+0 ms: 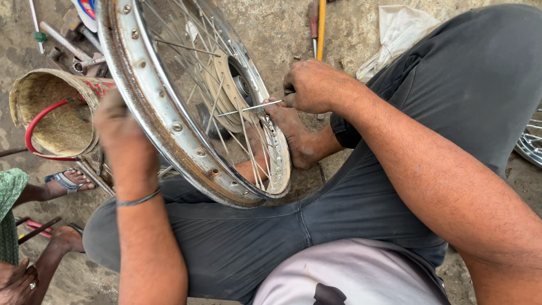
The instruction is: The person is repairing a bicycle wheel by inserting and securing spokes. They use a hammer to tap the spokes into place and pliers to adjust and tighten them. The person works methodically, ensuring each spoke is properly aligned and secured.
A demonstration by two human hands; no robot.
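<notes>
I see a spoked wheel (192, 101) standing tilted on the seated person's lap, steadied against a bare foot (296, 135) on the concrete. My left hand (116, 127) is closed around the rim's outer edge, on the wheel's near left side. My right hand (313, 85), at the wheel's right beside the hub (228, 90), pinches a loose spoke (251, 107) between closed fingers. The wheel looks heavy and rigid, best gripped at the rim; the spoke looks thin, light and bendable, best held near its end. Left of the wheel sits a worn bucket (53, 107); beyond it lie tools (73, 48); another person's sandalled foot (65, 181) shows lower left.
</notes>
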